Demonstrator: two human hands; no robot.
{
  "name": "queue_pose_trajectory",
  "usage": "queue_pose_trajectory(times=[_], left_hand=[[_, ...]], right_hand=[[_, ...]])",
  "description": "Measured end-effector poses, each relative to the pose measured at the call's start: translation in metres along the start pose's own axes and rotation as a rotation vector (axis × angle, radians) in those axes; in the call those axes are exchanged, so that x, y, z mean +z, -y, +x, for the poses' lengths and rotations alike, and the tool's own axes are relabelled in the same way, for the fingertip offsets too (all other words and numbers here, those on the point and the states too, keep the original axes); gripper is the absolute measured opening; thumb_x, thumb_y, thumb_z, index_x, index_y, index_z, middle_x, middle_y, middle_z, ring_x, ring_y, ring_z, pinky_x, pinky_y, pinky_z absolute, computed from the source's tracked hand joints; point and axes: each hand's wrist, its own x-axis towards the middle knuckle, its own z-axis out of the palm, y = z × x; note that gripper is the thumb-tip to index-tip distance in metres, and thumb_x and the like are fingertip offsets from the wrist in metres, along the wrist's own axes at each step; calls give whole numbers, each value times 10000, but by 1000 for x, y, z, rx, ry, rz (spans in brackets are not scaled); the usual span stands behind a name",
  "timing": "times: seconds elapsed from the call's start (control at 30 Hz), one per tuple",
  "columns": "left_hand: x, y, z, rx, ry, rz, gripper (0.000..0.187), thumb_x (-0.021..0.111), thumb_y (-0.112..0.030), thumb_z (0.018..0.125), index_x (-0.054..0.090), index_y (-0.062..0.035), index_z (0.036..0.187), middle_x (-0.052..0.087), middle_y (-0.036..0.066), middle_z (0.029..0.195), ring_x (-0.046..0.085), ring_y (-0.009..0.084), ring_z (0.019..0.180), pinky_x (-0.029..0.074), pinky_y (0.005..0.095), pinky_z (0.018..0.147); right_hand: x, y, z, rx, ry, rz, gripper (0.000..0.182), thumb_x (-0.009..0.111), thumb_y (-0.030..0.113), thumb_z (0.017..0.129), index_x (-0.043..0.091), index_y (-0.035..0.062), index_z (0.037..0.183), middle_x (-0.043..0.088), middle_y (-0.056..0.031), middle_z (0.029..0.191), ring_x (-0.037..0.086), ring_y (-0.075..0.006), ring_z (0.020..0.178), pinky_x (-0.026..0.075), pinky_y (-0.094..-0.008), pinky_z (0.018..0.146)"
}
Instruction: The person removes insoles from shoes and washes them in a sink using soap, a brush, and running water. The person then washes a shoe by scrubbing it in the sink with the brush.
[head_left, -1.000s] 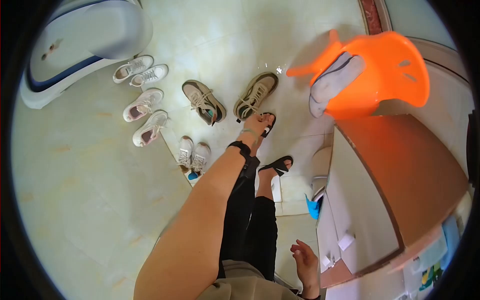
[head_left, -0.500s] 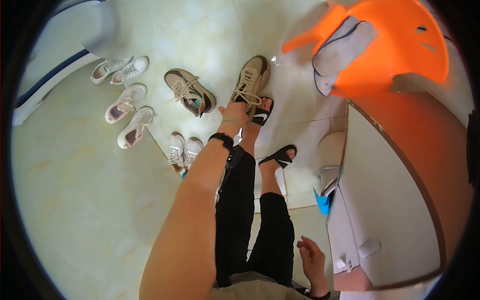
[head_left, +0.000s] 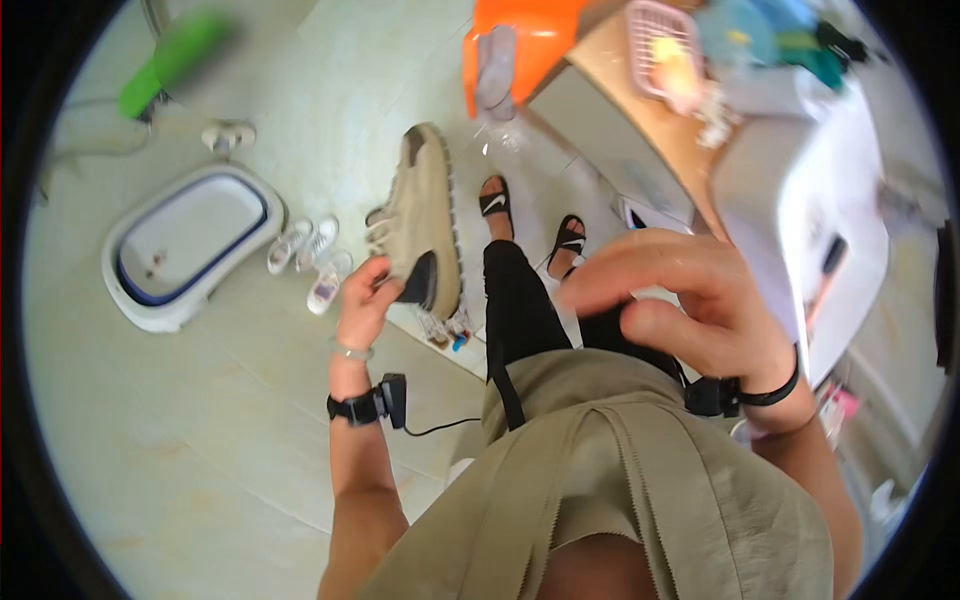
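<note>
Left hand (head_left: 362,305): closed on the heel end of the shoe (head_left: 422,210), thumb and forefinger at the heel collar. The contact of the remaining fingers cannot be told. The shoe is raised off the floor and turned on its side; its toe points away from the hand, and its sole faces the right-hand side.

Right hand (head_left: 705,305): part-open, fingers bent, thumb set apart from the forefinger. It is well apart from the shoe, over the trousers (head_left: 515,310).

Surroundings, referred to the left hand: white sneakers (head_left: 327,285) on the floor just beside it, on the outer side; basin (head_left: 128,295) farther out on the same side; sandals (head_left: 566,240), worn on the feet, past the shoe on the inner side; chair (head_left: 545,25), bearing grey slippers (head_left: 495,80), well ahead.

Referred to the right hand: counter (head_left: 610,65) ahead, with a pink basket (head_left: 640,55) on it.
</note>
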Motion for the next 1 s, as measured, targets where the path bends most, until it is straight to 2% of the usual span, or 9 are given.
queue_pose_trajectory(times=[0.03,0.1,0.2,0.3,0.5,0.63,0.77,0.9,1.0], left_hand=[[-2,-23,-12,27,-37,-22,162,577,-1,783,585,7,945,498,-39,808,457,55,727,372,195,640],[14,-68,-36,89,-72,-14,192,537,-27,764,584,9,947,490,-46,783,433,56,703,343,191,613],[32,-120,-67,233,-72,56,235,507,-53,718,589,20,926,489,-37,770,415,69,687,321,195,607],[46,-168,-73,435,63,208,264,478,-46,656,596,29,881,510,-29,787,419,75,693,324,203,636],[109,-263,-53,649,335,323,262,475,-52,656,594,31,874,514,-26,783,419,75,693,325,205,637],[148,-321,-28,734,510,330,261,474,-56,655,594,33,870,518,-24,780,419,75,693,325,206,637],[201,-366,1,764,678,305,260,472,-60,655,593,35,865,521,-23,778,419,75,693,326,207,638],[256,-374,20,740,837,187,245,476,-78,663,582,44,847,519,-25,744,405,62,667,306,193,616],[293,-374,40,569,982,60,270,492,-97,685,579,57,889,520,-30,718,369,44,616,263,171,573]], right_hand=[[-4,34,-10,-156,104,-7,276,685,177,822,655,-29,1003,661,-138,950,623,-205,780,479,-288,690],[-15,76,-47,-411,268,-9,265,681,170,819,656,-28,994,661,-136,942,619,-201,770,474,-285,681],[-14,115,-106,-617,403,-79,249,675,159,816,657,-27,980,662,-132,930,614,-195,756,467,-282,666],[-2,127,-152,-629,338,-212,233,669,149,812,658,-26,967,662,-128,918,609,-189,742,460,-278,652],[6,130,-201,-643,91,-349,202,656,127,806,661,-24,940,663,-120,894,598,-177,713,445,-270,623],[9,143,-207,-624,2,-419,182,648,112,801,662,-22,922,663,-115,878,591,-169,694,435,-265,604],[9,143,-221,-613,-122,-476,162,640,98,796,664,-20,904,664,-110,862,584,-161,674,425,-260,585],[20,144,-236,-604,-254,-495,144,631,84,792,666,-19,886,664,-105,846,577,-153,655,415,-255,565],[32,145,-247,-591,-361,-499,131,625,73,788,667,-18,873,665,-101,834,572,-147,641,408,-251,551]])
